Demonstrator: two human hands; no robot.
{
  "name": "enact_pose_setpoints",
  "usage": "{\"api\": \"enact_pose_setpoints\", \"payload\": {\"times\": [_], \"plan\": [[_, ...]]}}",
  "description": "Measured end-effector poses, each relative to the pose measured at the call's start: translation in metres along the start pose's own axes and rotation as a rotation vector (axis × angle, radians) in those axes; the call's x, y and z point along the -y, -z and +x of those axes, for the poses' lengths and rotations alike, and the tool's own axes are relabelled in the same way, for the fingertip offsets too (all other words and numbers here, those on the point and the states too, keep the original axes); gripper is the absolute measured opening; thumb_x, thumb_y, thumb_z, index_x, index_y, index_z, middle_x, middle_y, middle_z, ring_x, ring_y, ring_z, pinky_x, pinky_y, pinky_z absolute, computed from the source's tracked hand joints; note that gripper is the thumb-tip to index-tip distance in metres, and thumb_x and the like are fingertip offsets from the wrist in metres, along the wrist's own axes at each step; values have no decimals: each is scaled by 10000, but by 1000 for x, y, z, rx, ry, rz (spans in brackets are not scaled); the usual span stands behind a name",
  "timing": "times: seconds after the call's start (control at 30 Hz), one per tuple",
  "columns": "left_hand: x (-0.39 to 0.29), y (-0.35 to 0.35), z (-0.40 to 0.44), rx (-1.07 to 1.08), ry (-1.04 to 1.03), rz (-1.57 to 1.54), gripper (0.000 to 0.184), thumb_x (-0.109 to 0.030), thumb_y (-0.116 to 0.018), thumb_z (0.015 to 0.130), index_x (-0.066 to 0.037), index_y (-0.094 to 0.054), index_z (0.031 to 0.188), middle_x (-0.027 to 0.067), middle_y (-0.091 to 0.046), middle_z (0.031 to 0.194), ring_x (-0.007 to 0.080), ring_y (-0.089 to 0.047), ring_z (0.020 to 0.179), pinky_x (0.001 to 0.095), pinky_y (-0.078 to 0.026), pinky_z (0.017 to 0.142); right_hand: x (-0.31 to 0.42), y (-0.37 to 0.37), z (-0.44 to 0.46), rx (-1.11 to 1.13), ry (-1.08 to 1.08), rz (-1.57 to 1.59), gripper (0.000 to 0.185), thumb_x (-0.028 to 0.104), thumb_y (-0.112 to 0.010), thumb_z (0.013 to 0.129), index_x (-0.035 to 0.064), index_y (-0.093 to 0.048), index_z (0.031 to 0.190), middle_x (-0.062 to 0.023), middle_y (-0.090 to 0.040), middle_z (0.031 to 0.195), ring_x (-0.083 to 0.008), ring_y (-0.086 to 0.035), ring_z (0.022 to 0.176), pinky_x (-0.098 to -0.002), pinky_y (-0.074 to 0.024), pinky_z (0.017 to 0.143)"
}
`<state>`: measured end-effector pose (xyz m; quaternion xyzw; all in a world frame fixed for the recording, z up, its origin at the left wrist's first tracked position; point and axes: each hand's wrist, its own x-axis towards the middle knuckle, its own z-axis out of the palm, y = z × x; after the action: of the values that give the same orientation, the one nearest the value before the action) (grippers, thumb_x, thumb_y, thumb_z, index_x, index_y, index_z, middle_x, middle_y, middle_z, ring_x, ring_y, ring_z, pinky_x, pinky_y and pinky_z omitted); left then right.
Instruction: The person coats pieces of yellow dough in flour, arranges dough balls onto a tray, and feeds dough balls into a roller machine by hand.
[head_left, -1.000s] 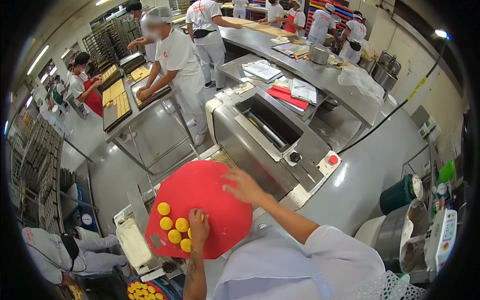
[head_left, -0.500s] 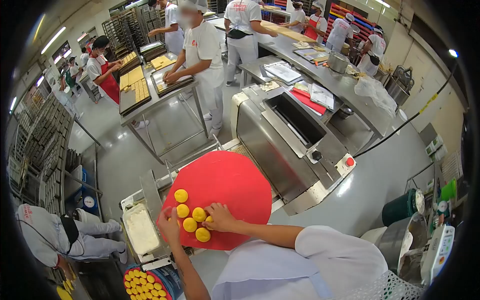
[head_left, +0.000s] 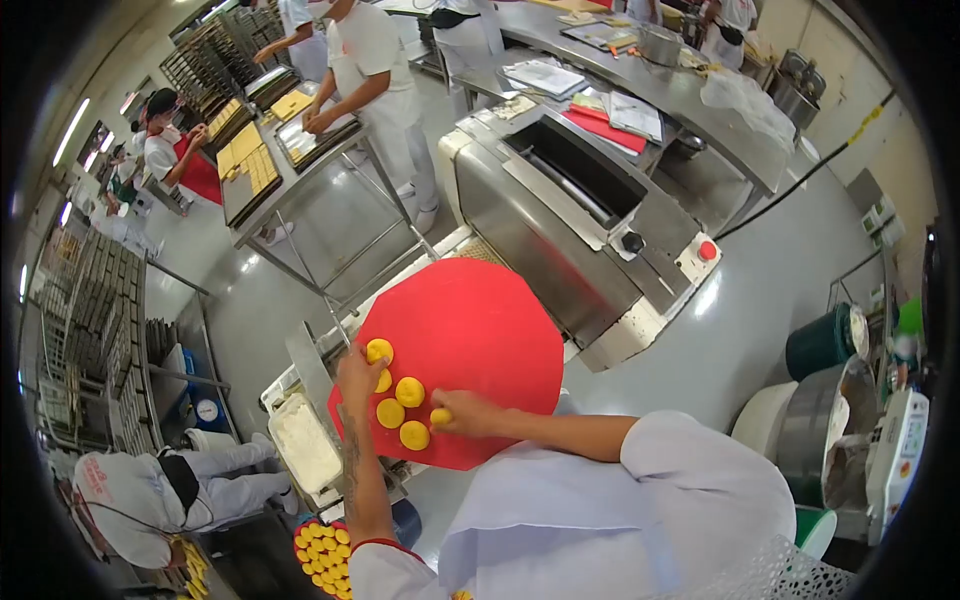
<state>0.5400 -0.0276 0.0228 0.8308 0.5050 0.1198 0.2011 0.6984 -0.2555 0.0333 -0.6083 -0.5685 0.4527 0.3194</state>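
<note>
On the round red board (head_left: 480, 340) in front of me lie several flat yellow dough rounds (head_left: 409, 391). My left hand (head_left: 357, 378) is at the board's left edge, its fingers closed at the uppermost dough round (head_left: 379, 351), with the thumb over its lower rim. Part of another round beside that hand is covered by it. My right hand (head_left: 468, 412) is closed, pinching a yellow dough round (head_left: 441, 415) at its fingertips, just right of the others.
Left of the board stands a white tub of pale flour-like powder (head_left: 305, 445). Below it, more yellow rounds (head_left: 322, 555) fill a red-topped container. A steel machine (head_left: 550, 220) with a red button stands beyond. Co-workers (head_left: 370, 90) handle trays at a table; another person (head_left: 130, 505) bends at lower left.
My view has tilted down and shifted. My right hand has drawn right from the group, holding a dough round. My left hand has moved up along the board's edge to the uppermost round.
</note>
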Motion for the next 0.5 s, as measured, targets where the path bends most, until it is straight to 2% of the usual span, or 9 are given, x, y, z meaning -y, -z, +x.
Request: {"api": "enact_pose_setpoints", "payload": {"times": [0.03, 0.1, 0.13, 0.23, 0.3, 0.33, 0.37, 0.47, 0.5], "plan": [[-17, 6, -6, -17, -65, 40, 526, -336, -848, 740, -37, -605, 1099, 208, -683, 900, 411, -667, 873, 491, -520, 734, -2, 8, -5, -147, -52, 23, 398, 357, -731, 894, 56, -559, 1088, -140, -670, 989, -310, -658, 914, -426, -518, 772], [-46, 14, -16, -36, 22, 61, 514, -289, -835, 750, -39, -614, 1141, 219, -689, 945, 398, -671, 885, 483, -524, 752, -22, 40, 5, -554, 187, 310, 312, 295, -670, 956, 49, -595, 1133, -85, -684, 981, -215, -662, 911, -388, -528, 777], [-53, 15, -19, -45, 69, 72, 510, -265, -828, 755, -40, -618, 1162, 224, -691, 968, 392, -673, 891, 479, -526, 761, 12, 98, -7, -474, 25, 517, 331, 296, -625, 993, 38, -626, 1201, -56, -676, 983, -157, -644, 916, -341, -530, 807], [2, -7, -14, -165, -9, -343, 512, -193, -799, 806, -23, -605, 1248, 177, -709, 1002, 298, -689, 875, 403, -548, 755, 93, 252, -49, -935, 56, 308, 402, 329, -633, 996, 48, -638, 1283, -51, -699, 1096, -126, -638, 965, -305, -512, 875], [24, -8, -16, -234, 13, -569, 500, -151, -774, 842, -5, -597, 1287, 139, -710, 1028, 226, -685, 875, 349, -555, 745, 110, 340, -63, -1220, 427, 265, 460, 204, -678, 970, 18, -556, 1372, -73, -658, 1211, -146, -616, 1078, -300, -496, 941], [22, -8, -14, -269, 39, -681, 491, -131, -760, 861, 5, -593, 1302, 119, -708, 1042, 187, -680, 876, 322, -557, 740, 126, 373, -65, -1386, 751, 147, 440, 151, -669, 968, 5, -551, 1366, -101, -664, 1150, -153, -628, 1011, -295, -517, 883], [23, -6, -13, -294, 98, -631, 460, -130, -752, 875, 15, -600, 1285, 105, -698, 1048, 168, -668, 870, 304, -552, 729, 137, 399, -74, -1451, 827, 37, 429, 133, -660, 971, -1, -550, 1363, -101, -655, 1165, -151, -626, 1021, -285, -519, 885], [4, 16, -19, -413, 203, -597, 398, -132, -738, 907, 31, -616, 1249, 79, -675, 1054, 130, -644, 838, 267, -543, 705, 118, 433, -55, -1516, 800, -29, 483, 177, -686, 948, 7, -542, 1377, -166, -645, 1222, -222, -630, 1109, -350, -513, 944], [-3, 20, -19, -485, 183, -668, 394, -135, -738, 909, 29, -617, 1246, 80, -674, 1047, 131, -642, 819, 266, -543, 702, 77, 436, -38, -1463, 560, -404, 526, 216, -706, 922, 14, -543, 1379, -205, -608, 1275, -291, -593, 1168, -403, -478, 991]]}}
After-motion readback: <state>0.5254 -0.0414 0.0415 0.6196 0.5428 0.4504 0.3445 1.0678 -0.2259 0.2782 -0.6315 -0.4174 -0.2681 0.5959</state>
